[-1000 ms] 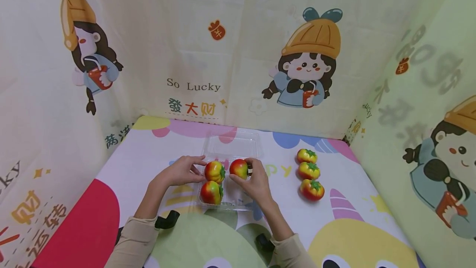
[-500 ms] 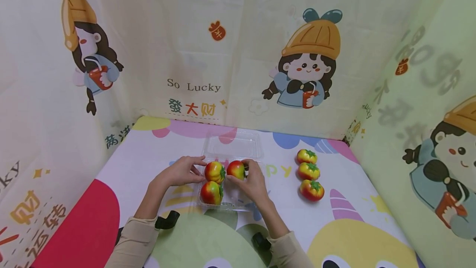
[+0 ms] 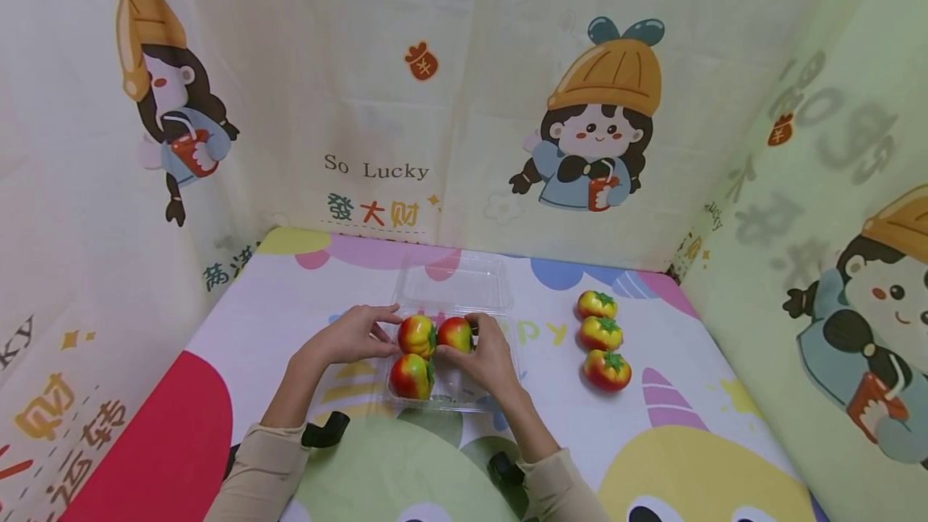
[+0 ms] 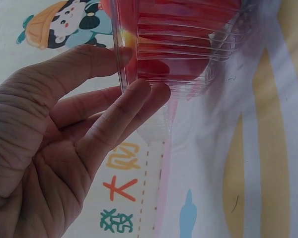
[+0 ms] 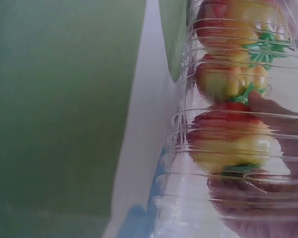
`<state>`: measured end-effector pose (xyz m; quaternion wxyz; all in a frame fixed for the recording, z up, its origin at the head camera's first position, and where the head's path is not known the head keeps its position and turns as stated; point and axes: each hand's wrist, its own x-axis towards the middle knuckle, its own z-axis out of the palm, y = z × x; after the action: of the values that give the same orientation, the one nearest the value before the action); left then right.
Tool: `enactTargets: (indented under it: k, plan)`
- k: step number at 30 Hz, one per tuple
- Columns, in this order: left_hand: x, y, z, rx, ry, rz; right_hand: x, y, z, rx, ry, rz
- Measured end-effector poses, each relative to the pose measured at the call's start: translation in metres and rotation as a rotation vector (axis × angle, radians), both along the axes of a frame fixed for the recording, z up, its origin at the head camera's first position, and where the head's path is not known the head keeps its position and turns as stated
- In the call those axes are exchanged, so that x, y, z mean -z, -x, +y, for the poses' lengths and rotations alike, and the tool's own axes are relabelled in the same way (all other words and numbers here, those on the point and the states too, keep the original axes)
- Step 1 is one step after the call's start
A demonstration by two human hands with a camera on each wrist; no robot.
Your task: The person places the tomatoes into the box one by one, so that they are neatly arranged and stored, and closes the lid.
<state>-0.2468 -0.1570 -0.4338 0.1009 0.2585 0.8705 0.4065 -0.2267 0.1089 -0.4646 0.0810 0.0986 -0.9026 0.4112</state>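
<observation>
A clear plastic clamshell box (image 3: 445, 407) lies open on the table, its lid (image 3: 453, 284) folded back toward the wall. My left hand (image 3: 355, 335) pinches the box's left rim; in the left wrist view the thumb and fingers meet across the plastic edge (image 4: 120, 54). Two red-and-yellow toy tomatoes (image 3: 412, 377) with green leafy tops fill the box's left side. Inside the box, my right hand (image 3: 489, 354) grips a third tomato (image 3: 454, 334), close against the rear left one. Through the ribbed wall, the right wrist view shows this tomato (image 5: 228, 141) between thumb and fingers.
Three more tomatoes (image 3: 602, 334) stand in a row on the table right of the box. A printed cloth (image 3: 464, 103) hangs behind and at both sides. Black wrist devices (image 3: 326, 429) sit at both sleeves.
The right hand has moved left inside the box with its tomato, bringing it up beside the rear left tomato. The left hand stays at the rim.
</observation>
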Motion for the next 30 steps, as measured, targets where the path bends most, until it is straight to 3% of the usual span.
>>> enactTargets:
  k: [12,22,30]
  plan:
    - [0.001,-0.002,0.001,-0.01,0.001,0.001,0.0,-0.003,0.003,0.008,-0.01,0.028]
    - [-0.001,-0.001,0.0,-0.006,0.004,-0.002,-0.009,-0.01,0.013,0.02,0.016,0.028]
    - [-0.002,0.0,0.0,-0.007,0.006,-0.011,-0.013,-0.016,0.027,0.03,0.034,0.087]
